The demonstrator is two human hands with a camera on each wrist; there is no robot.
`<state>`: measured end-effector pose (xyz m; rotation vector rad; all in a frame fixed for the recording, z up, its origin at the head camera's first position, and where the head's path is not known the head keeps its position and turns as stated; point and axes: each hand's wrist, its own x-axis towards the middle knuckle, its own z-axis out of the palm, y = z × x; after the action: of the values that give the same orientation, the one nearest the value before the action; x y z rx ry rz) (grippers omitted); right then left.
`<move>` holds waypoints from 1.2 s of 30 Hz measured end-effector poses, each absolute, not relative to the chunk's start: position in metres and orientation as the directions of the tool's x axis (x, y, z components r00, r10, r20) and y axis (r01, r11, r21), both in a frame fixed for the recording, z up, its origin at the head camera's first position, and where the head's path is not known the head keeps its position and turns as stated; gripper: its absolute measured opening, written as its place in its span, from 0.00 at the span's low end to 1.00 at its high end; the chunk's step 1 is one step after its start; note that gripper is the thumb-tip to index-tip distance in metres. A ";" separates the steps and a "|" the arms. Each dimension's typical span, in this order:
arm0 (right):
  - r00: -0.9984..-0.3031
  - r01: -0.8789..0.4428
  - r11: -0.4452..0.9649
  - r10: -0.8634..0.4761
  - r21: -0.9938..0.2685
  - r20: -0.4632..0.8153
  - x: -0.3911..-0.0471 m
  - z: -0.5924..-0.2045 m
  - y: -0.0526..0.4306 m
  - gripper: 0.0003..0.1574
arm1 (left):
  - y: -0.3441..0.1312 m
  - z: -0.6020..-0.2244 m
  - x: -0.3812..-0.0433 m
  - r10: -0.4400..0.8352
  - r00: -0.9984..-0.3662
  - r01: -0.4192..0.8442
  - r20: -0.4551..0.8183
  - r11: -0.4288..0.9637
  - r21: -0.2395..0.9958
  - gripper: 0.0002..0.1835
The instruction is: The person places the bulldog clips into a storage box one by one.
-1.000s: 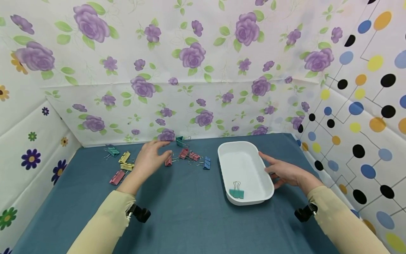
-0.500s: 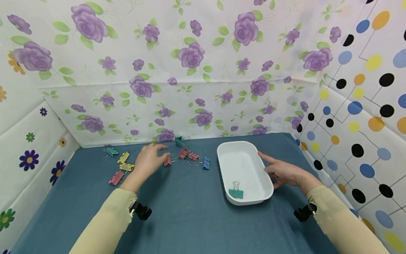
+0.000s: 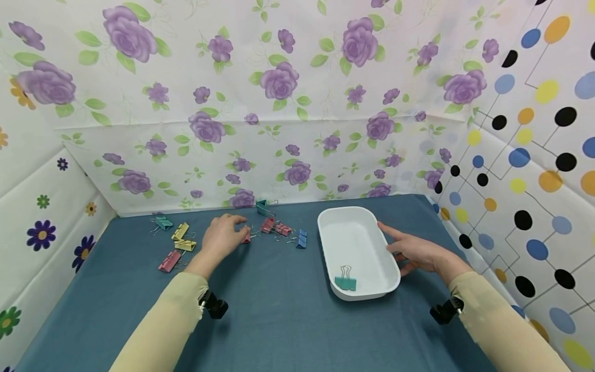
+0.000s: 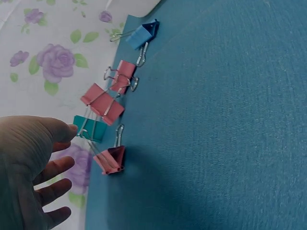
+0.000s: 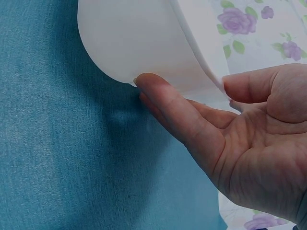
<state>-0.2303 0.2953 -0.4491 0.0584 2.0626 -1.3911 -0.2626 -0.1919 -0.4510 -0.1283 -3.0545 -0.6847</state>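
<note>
My left hand (image 3: 218, 242) hovers over the blue cloth beside a pink binder clip (image 3: 246, 238), partly hidden by its fingertips in the head view. Its fingers are spread and loosely bent, holding nothing, in the left wrist view. Near them there lie a teal binder clip (image 4: 91, 128) and two more pink binder clips (image 4: 103, 103). On the right, my right hand (image 3: 420, 251) touches the outer side of a white tray (image 3: 358, 243); its fingers and thumb rest against the wall and rim in the right wrist view. A teal binder clip (image 3: 345, 283) lies inside the tray.
A blue binder clip (image 3: 301, 238) lies between the pink clips and the tray. Left of my left hand are yellow binder clips (image 3: 185, 245), a pink clip (image 3: 169, 261) and a teal clip (image 3: 163, 222). A floral sheet (image 3: 279, 155) stands at the back.
My left hand has shifted slightly right and down toward the pink binder clip, covering more of it. My right hand and the tray stay in place.
</note>
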 end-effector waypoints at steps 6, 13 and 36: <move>-0.790 0.380 0.429 -0.309 -0.819 -0.529 -0.230 -0.449 0.297 0.46 | -0.188 -0.462 -0.268 0.069 -0.998 0.068 0.012 0.909 0.411 0.21; -0.791 0.377 0.423 -0.315 -0.824 -0.524 -0.229 -0.448 0.296 0.47 | -0.184 -0.466 -0.270 0.064 -0.998 0.066 0.018 0.910 0.410 0.20; -0.788 0.387 0.416 -0.314 -0.823 -0.530 -0.230 -0.450 0.297 0.46 | -0.181 -0.465 -0.273 0.083 -0.996 0.086 0.024 0.922 0.378 0.16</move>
<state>-0.2304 0.2968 -0.4498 0.0612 2.0356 -1.4151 -0.2729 -0.1805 -0.4653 -0.1348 -3.0718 -0.6048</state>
